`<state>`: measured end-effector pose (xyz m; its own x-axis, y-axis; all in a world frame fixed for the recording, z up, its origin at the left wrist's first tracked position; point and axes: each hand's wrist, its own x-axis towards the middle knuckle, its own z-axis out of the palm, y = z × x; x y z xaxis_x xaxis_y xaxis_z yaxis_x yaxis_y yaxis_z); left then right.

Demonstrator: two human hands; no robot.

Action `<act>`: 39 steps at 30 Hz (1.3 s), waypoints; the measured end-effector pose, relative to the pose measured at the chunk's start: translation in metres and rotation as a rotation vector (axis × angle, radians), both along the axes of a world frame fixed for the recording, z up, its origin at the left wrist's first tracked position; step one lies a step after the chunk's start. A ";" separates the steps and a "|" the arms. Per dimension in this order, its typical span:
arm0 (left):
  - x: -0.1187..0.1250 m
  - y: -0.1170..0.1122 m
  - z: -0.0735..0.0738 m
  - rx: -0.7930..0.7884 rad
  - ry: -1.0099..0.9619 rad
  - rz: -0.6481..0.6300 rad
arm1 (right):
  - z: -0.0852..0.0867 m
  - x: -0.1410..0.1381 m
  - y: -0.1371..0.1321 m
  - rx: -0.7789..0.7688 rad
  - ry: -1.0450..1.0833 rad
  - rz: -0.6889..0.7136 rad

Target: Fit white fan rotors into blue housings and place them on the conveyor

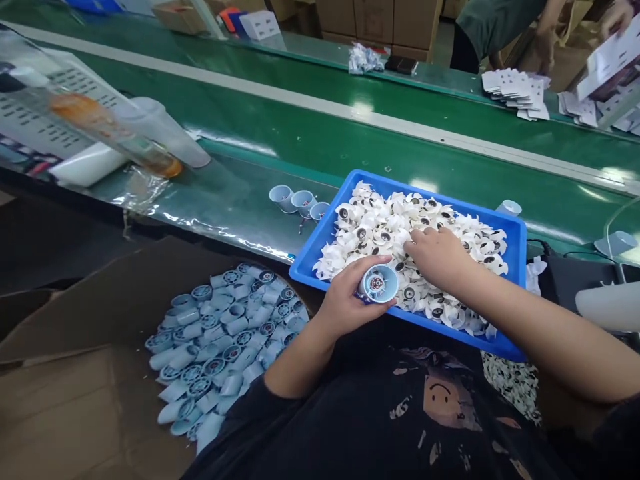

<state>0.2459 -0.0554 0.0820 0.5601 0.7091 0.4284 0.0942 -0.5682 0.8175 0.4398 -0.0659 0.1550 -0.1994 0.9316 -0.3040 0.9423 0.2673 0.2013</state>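
Observation:
My left hand [345,300] is wrapped round a light blue cylindrical housing [387,285], its open end facing up and some small parts showing inside. A blue tray [310,257] heaped with white fan blades [373,207] lies in front of me. Over the middle of the heap, my right hand [437,253] reaches in with fingers bent down among the blades. Its fingertips are partly hidden, so whether they grip a blade does not show. Three more blue housings [303,201] stand on the bench to the left of the tray.
A big cardboard box [65,407] at lower left holds many blue housings [220,347]. Bottles and a clear jug [165,133] occupy the bench on the left. Beyond runs a green conveyor [300,127]. Across it, a person [495,27] stands by stacked white cards [517,90].

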 end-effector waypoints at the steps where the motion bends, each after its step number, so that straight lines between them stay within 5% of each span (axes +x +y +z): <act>1: -0.002 0.000 0.000 0.031 -0.013 -0.019 | 0.000 0.000 -0.003 0.003 -0.005 0.001; 6: -0.012 0.001 -0.003 0.031 -0.049 -0.018 | -0.002 0.004 -0.008 0.029 0.014 0.008; 11: -0.012 0.003 0.000 0.038 0.048 -0.050 | 0.014 0.004 -0.019 0.169 0.097 -0.145; 16: -0.005 0.000 0.007 0.145 0.095 -0.104 | 0.028 -0.019 -0.057 0.294 0.720 0.158; 25: -0.007 -0.011 0.024 0.129 0.131 -0.295 | 0.029 -0.018 -0.062 0.211 0.630 0.373; 27: -0.008 -0.016 0.027 0.228 0.121 -0.232 | 0.027 -0.019 -0.060 0.196 0.704 0.404; 31: -0.011 -0.026 0.033 0.492 0.190 0.109 | 0.015 -0.025 -0.062 0.394 0.851 0.291; 32: -0.011 -0.026 0.035 0.482 0.226 0.100 | 0.013 -0.026 -0.063 0.400 0.880 0.283; 36: -0.011 -0.026 0.042 0.268 0.310 -0.289 | 0.012 -0.021 -0.064 0.209 0.886 0.449; 39: -0.008 -0.027 0.043 0.397 0.287 -0.019 | 0.006 -0.018 -0.062 0.276 1.010 0.284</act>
<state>0.2379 -0.0827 0.1253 0.7065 0.5107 0.4900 0.2705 -0.8346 0.4799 0.4218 -0.1280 0.1606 -0.4587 0.8233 0.3344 0.6175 0.5660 -0.5463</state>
